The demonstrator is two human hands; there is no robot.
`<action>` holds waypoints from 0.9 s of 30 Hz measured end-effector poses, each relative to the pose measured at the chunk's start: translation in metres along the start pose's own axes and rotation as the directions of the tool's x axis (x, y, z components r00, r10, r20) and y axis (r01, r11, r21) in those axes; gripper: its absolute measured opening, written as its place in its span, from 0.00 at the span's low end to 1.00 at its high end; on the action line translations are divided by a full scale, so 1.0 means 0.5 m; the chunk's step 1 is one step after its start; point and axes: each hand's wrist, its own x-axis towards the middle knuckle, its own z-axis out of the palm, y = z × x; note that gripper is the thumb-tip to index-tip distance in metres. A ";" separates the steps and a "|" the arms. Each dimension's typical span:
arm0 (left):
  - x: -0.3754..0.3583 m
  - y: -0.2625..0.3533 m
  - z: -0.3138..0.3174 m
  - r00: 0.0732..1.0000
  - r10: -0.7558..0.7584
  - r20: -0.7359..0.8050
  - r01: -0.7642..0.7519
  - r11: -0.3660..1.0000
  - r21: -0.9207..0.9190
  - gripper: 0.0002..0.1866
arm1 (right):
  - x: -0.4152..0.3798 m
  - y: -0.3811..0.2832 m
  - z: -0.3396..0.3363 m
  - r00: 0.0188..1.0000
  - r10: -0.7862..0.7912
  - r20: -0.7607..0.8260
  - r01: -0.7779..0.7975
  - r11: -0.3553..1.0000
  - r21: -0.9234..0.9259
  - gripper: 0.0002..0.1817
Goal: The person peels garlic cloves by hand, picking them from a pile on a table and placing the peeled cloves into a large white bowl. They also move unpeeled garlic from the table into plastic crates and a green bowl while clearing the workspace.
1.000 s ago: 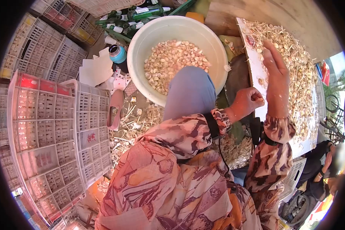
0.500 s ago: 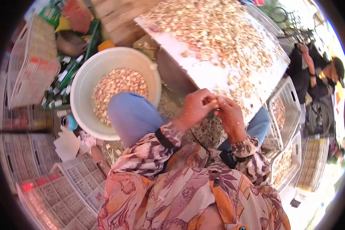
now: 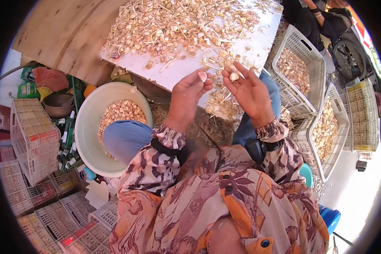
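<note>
My left hand [image 3: 185, 99] pinches a pinkish garlic clove [image 3: 202, 76] between thumb and fingers. Palm up, my right hand [image 3: 253, 95] has a pale garlic clove [image 3: 234, 76] held at its fingers, which are partly spread. The hands are apart, above the near edge of a white board [image 3: 156, 76]. On that board lies a heap of loose garlic cloves [image 3: 169, 29] mixed with dry stalks and skins. Smaller scraps of skin [image 3: 224, 103] lie between and below my hands.
A whitish tub [image 3: 86, 146] with cloves stands left of my knee. At the right are plastic crates [image 3: 283, 99] of cloves, with a seated person [image 3: 321, 21] beyond. More crates [image 3: 36, 144] and green bottles [image 3: 67, 131] are at the left.
My hands have come apart from being together at the fingertips, showing a clove in each. The view has shifted, with the board and tub now further left.
</note>
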 end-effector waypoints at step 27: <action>-0.045 -0.201 0.130 0.796 -0.030 0.604 -0.367 0.770 0.522 0.09 | -0.206 0.004 -0.184 0.895 -0.430 -0.119 0.085 0.428 -0.900 0.12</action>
